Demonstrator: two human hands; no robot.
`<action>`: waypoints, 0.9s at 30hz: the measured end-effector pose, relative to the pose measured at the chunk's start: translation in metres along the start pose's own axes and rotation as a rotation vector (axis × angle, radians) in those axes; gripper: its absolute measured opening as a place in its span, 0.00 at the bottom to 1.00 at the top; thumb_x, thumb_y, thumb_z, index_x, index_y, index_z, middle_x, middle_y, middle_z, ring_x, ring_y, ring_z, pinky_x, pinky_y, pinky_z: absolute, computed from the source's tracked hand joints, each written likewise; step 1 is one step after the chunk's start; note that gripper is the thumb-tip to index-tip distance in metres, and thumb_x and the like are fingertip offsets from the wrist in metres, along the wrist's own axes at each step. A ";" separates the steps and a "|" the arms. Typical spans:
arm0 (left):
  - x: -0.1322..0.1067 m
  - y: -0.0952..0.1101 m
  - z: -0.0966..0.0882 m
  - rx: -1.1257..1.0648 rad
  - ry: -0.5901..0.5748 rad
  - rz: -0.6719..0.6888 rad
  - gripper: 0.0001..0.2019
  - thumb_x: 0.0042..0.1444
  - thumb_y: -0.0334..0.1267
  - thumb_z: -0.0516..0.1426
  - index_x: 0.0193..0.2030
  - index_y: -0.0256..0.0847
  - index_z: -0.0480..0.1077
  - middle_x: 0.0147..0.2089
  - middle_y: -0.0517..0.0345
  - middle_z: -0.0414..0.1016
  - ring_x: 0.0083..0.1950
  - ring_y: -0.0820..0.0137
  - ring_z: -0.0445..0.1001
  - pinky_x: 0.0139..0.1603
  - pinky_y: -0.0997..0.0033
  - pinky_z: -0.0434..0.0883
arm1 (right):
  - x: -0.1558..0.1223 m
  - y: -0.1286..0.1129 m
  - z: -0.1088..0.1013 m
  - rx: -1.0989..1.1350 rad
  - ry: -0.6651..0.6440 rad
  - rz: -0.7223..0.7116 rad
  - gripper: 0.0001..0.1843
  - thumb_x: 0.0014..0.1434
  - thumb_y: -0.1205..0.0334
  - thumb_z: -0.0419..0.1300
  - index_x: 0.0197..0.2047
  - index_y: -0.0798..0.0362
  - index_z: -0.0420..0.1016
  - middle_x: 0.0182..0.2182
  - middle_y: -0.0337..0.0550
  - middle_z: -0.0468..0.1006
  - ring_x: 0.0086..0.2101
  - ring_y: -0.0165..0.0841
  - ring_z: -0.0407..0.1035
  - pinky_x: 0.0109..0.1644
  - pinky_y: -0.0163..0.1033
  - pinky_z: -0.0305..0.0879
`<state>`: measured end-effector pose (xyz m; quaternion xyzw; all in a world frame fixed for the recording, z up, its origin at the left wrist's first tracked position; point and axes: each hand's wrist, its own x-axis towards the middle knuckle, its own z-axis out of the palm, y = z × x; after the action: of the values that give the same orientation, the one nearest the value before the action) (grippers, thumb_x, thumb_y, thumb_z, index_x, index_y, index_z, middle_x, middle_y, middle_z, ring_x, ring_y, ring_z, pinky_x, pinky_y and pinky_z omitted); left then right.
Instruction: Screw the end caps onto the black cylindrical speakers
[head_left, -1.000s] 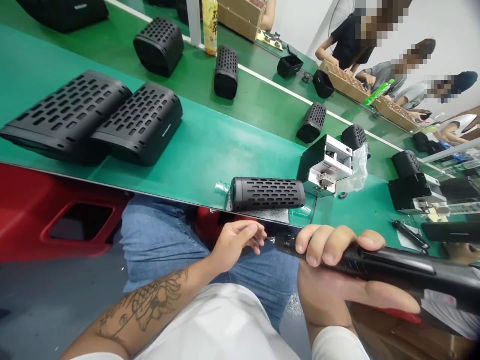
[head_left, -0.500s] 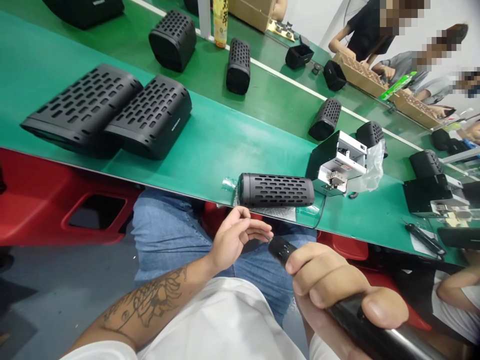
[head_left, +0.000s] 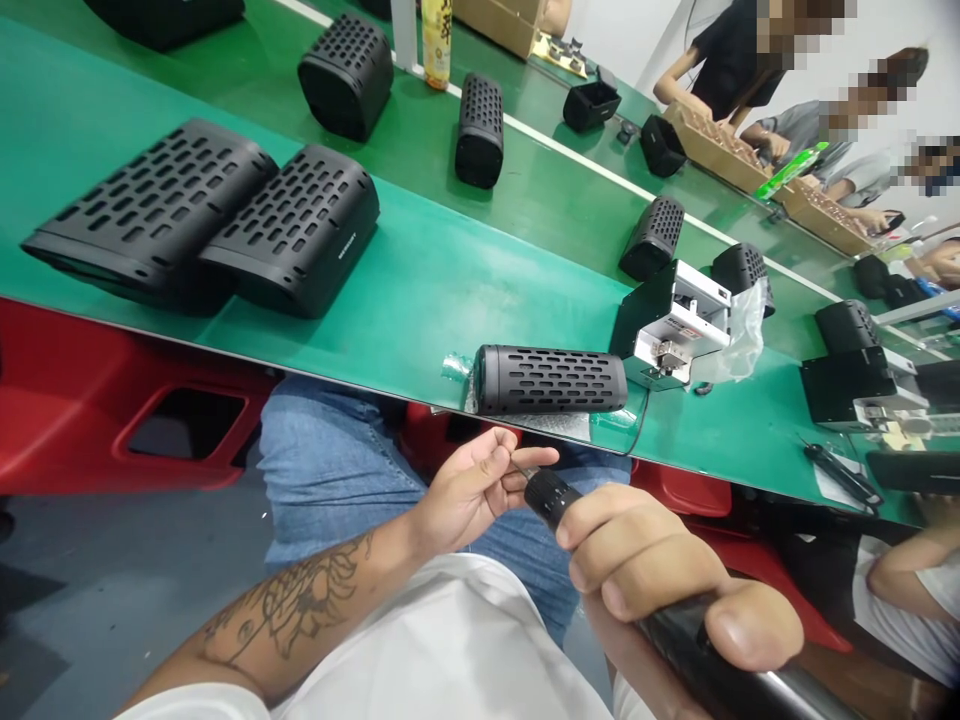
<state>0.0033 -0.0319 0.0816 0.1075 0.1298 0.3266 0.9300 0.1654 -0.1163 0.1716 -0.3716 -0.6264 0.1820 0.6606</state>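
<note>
My right hand [head_left: 667, 580] is wrapped round a black electric screwdriver [head_left: 551, 497], thumb along its body. The thin screwdriver bit [head_left: 522, 468] points up and left, to the fingers of my left hand [head_left: 474, 485]. There my left thumb and fingertips pinch together at the tip of the bit; whatever they hold is too small to make out. Just beyond both hands, a black speaker housing with slotted holes [head_left: 553, 380] lies on its side on bubble wrap [head_left: 559, 425] at the edge of the green bench [head_left: 420, 300].
Two slotted speaker housings [head_left: 292, 235] lie at the left. A screw feeder [head_left: 671, 325] stands right of the nearest housing, with a plastic bag [head_left: 744, 330] behind it. More housings [head_left: 480, 130] sit on the green conveyor belt. Another screwdriver [head_left: 841, 475] rests at the far right. Co-workers [head_left: 724, 70] work opposite.
My left fingers have closed into a pinch at the screwdriver bit. The screwdriver in my right hand has shifted slightly left. The nearest housing stays in place.
</note>
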 end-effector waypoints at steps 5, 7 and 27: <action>-0.001 0.000 -0.001 -0.011 -0.009 0.001 0.23 0.69 0.47 0.79 0.49 0.42 0.71 0.61 0.45 0.94 0.48 0.67 0.95 0.47 0.75 0.87 | -0.001 0.003 0.001 0.056 -0.009 -0.045 0.31 0.70 0.43 0.78 0.70 0.32 0.74 0.29 0.22 0.80 0.19 0.30 0.72 0.30 0.47 0.85; -0.002 0.000 -0.002 0.000 -0.027 0.009 0.22 0.70 0.48 0.78 0.49 0.42 0.70 0.60 0.44 0.94 0.46 0.68 0.94 0.46 0.75 0.86 | 0.000 0.004 0.001 0.080 -0.028 -0.041 0.29 0.71 0.42 0.76 0.70 0.34 0.74 0.31 0.24 0.81 0.21 0.31 0.75 0.33 0.48 0.86; 0.022 0.071 -0.073 1.658 0.122 1.225 0.37 0.64 0.44 0.74 0.77 0.44 0.71 0.69 0.37 0.79 0.70 0.44 0.82 0.72 0.38 0.83 | 0.068 0.052 0.028 0.127 0.027 0.086 0.25 0.74 0.32 0.69 0.62 0.40 0.83 0.32 0.35 0.79 0.29 0.37 0.79 0.39 0.53 0.86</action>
<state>-0.0439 0.0450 0.0293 0.7459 0.2843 0.5569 0.2297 0.1606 -0.0264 0.1795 -0.3579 -0.5881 0.2443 0.6829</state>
